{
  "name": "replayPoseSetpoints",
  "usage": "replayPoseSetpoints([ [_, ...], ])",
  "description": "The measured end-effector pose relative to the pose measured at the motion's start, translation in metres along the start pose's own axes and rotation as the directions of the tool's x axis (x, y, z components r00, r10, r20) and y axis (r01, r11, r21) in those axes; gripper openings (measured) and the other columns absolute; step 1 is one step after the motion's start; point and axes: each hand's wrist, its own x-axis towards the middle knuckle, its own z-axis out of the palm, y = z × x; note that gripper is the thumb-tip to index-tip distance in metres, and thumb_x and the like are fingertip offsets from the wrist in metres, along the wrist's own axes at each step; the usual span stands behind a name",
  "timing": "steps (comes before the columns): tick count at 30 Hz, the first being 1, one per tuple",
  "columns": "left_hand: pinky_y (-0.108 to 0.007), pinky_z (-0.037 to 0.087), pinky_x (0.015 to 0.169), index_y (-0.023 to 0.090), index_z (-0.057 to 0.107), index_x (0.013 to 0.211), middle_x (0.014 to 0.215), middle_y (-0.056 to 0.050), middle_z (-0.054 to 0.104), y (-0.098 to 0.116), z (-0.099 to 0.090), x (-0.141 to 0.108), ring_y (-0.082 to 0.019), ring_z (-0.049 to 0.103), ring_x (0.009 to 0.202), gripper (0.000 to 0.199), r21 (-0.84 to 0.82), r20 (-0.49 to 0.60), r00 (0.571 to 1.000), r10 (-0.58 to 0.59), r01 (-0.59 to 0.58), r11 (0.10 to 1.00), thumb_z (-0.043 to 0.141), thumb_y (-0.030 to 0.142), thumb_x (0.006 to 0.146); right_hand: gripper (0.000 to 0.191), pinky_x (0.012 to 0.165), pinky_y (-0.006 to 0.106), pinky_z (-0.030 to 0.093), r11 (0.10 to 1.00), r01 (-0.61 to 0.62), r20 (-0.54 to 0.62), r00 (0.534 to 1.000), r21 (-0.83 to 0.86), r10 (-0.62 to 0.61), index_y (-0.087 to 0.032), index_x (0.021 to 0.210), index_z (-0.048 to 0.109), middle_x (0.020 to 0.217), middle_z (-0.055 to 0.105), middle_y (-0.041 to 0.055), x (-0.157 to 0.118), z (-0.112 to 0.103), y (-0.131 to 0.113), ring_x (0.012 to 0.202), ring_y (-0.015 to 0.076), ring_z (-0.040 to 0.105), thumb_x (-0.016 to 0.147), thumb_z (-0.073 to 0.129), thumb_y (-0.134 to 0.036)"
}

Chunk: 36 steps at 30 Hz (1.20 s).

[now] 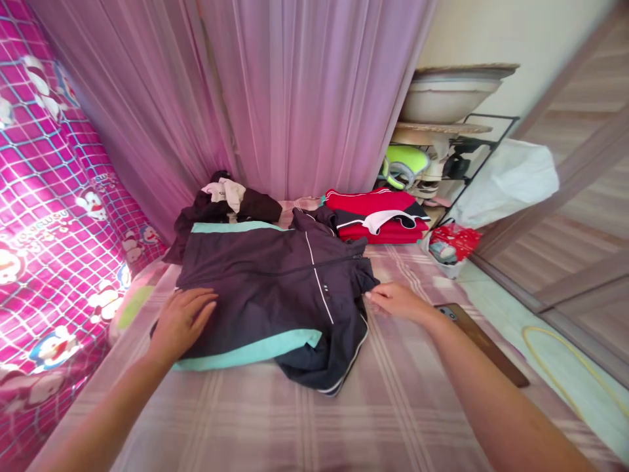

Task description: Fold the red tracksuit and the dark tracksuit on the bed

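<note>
A dark zip jacket (pixel 255 282) with mint-green side strips and thin white piping lies spread on the checked bedsheet, its collar toward the right. My left hand (pixel 184 321) rests flat on the jacket's lower left part, fingers stretched out. At the collar end, my right hand (pixel 393 300) pinches the edge of the dark cloth between thumb and fingers. One sleeve is bent near the front right, its end showing white piping. The other sleeve lies partly hidden on the far side.
Behind the jacket are a pile of dark and white clothes (pixel 246 202) and a folded red stack (pixel 373 213). A brown phone (pixel 484 344) lies beside my right forearm. A rack with basins (pixel 442 98) stands back right; purple curtains (pixel 314 98) hang behind the bed.
</note>
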Motion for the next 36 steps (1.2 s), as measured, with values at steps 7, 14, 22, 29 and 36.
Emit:
replayPoseSetpoints([
  [7,-0.05,0.033,0.115,0.03,0.055,0.139,0.143,-0.008,0.057,0.013,0.009,-0.055,-0.029,0.056,0.127,0.065,-0.081,0.251,0.935,0.25,-0.237,0.968,0.054,0.062,0.082,0.045,0.05,0.021,0.04,0.967,-0.104,0.275,0.961,0.234,0.037,-0.016,0.075,0.065,0.08,0.074,0.0058,-0.06,0.049,0.0,0.057,0.0115,0.064,0.083,0.061,-0.06],
  [14,-0.038,0.05,0.093,0.03,0.065,0.123,0.114,-0.004,0.074,0.034,-0.022,-0.019,-0.025,0.068,0.104,0.043,0.039,0.327,0.945,-0.012,-0.001,0.999,0.036,0.036,0.092,0.015,0.051,0.017,0.041,0.913,-0.092,0.068,0.995,0.398,0.071,-0.017,0.079,0.062,0.077,0.074,0.0039,-0.047,0.062,-0.057,0.061,0.0103,0.067,0.089,0.054,-0.023],
  [22,-0.034,0.049,0.079,0.025,0.06,0.121,0.103,-0.008,0.075,0.061,-0.056,0.046,-0.027,0.069,0.098,0.043,0.247,0.202,0.951,-0.235,0.183,0.952,0.034,0.047,0.096,0.043,0.087,0.038,0.052,0.744,0.509,0.094,0.846,-0.432,-0.524,-0.021,0.121,0.065,0.119,0.07,0.0101,-0.086,0.122,-0.115,0.106,0.0278,0.064,0.079,0.071,-0.028],
  [29,-0.035,0.048,0.084,0.025,0.06,0.126,0.12,-0.008,0.071,0.055,-0.06,0.066,-0.026,0.067,0.105,0.042,0.271,0.144,0.968,-0.204,0.16,0.949,0.031,0.038,0.098,0.018,0.088,0.033,0.049,0.744,0.587,0.159,0.807,-0.318,-0.569,-0.021,0.095,0.075,0.103,0.074,0.0061,-0.045,0.078,-0.105,0.099,0.0226,0.066,0.087,0.058,-0.021],
  [36,-0.034,0.049,0.082,0.025,0.062,0.123,0.11,-0.008,0.074,0.048,-0.045,0.052,-0.025,0.069,0.097,0.045,0.277,0.212,0.959,-0.19,0.127,0.953,0.028,0.042,0.098,0.035,0.084,0.034,0.054,0.841,0.305,-0.34,0.927,0.446,-0.156,-0.019,0.116,0.069,0.098,0.075,0.007,-0.002,0.015,-0.055,0.097,0.023,0.069,0.089,0.055,-0.037],
])
